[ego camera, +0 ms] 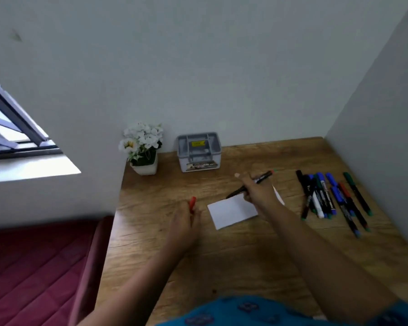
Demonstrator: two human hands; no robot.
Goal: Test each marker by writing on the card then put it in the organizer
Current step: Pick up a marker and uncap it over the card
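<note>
R hand: the right hand [259, 194] gripped a black marker [250, 184] mid-barrel, uncapped, tip down at the far edge of the card [232, 211]; red end pointed up & away.
L hand: the left hand [186, 220] pinched a red cap [193, 203], resting on the table [222, 255] left of the card, not touching it.
Card: 1, white, flat betw. both hands; no ink seen on it, too blurred to be sure.
Risk 1: card wasn't pinned by either hand, so prob. would skid under the stroke.
Risk 2: R forearm lay close to the loose pile; a sweep could roll pens off the edge.
Risk 3: cap off, so ink may smear skin or wood.
Spare markers: the pile of markers [327, 196] lay to the right, approx. 9–10, overlapping, exact no. unclear; blue, black, green, red ends.
Organizer: 1, the grey organizer [199, 151] stood at the wall, well apart from the card; no pens seen in it.
Plant: 1 flower pot [143, 149] just left of it.
</note>
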